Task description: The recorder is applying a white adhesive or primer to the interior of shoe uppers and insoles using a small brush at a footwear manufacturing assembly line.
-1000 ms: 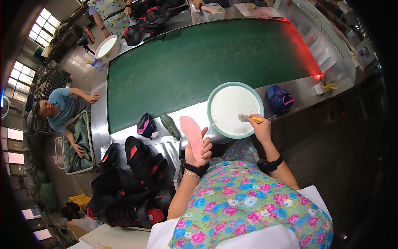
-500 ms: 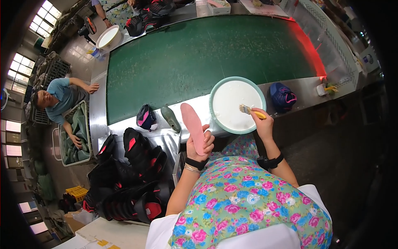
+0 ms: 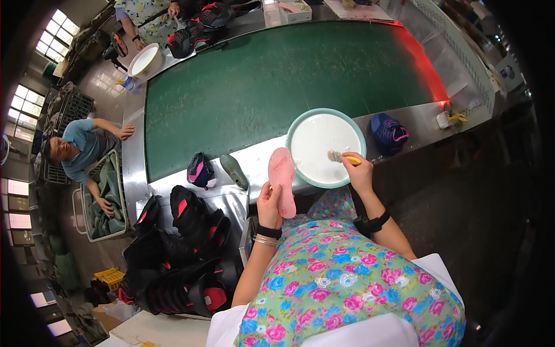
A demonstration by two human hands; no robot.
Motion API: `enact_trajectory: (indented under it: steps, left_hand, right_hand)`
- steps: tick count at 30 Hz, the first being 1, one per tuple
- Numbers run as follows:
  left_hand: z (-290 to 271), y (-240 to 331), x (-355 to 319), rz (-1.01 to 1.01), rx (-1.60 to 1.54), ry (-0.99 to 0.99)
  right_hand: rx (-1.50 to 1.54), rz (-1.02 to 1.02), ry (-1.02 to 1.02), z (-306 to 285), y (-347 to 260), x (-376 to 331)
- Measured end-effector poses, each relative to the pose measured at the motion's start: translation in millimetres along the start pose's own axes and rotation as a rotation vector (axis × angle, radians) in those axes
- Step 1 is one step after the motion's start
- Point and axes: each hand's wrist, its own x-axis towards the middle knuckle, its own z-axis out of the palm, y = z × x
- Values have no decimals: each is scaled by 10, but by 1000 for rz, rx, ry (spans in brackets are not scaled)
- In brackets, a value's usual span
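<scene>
My left hand (image 3: 269, 206) grips a pink insole (image 3: 281, 173) near its heel end, thumb across the face. A small red print marks that face. In my right hand (image 3: 359, 172) is a yellow-handled paintbrush (image 3: 346, 158), its bristles over the white liquid in a round basin (image 3: 291, 128) with a green rim. I cannot tell whether the bristles touch the liquid. Left of the insole lie a green shoe last (image 3: 233, 171) and a small dark shoe upper (image 3: 200, 170) with pink trim. A navy shoe upper (image 3: 389, 134) sits just right of the basin.
A green conveyor belt (image 3: 243, 92) runs behind the metal ledge. Several black and red shoe uppers (image 3: 191, 254) are piled on my left. A person in blue (image 3: 81, 144) sits by a crate of green lasts (image 3: 107, 196). Across the belt, another person works near a white basin (image 3: 144, 61).
The insole has turned over, showing its printed face, and shifted right toward the basin. My left hand's grip now has the thumb on top. The brush has dipped lower and slightly left.
</scene>
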Motion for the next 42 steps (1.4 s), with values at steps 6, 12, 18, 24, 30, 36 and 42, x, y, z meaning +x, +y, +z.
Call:
enact_trajectory:
  steps: [6, 12, 18, 24, 30, 36, 42]
  left_hand:
    - [-40, -63, 23, -18, -55, 21]
    - [-461, -286, 260, -86, 20, 144]
    - [-1373, -345, 851, 7, 547, 522]
    - [-1765, -353, 1301, 199, 1446, 622]
    - [-1738, -391, 1660, -145, 1337, 591]
    - [-1934, -375, 1644, -120, 1520, 534]
    - [-2114, 399, 1597, 103, 1973, -236]
  right_hand:
    - [-16, 60, -9, -27, 3, -69]
    - [-82, 143, -100, -43, -25, -61]
    - [-65, 158, -62, -45, -34, -101]
    - [-65, 174, -61, -90, -30, -163]
    - [-182, 242, -40, -159, -59, -216]
    - [-141, 200, -38, -143, -118, -198]
    - [-74, 261, -42, -45, -85, -159]
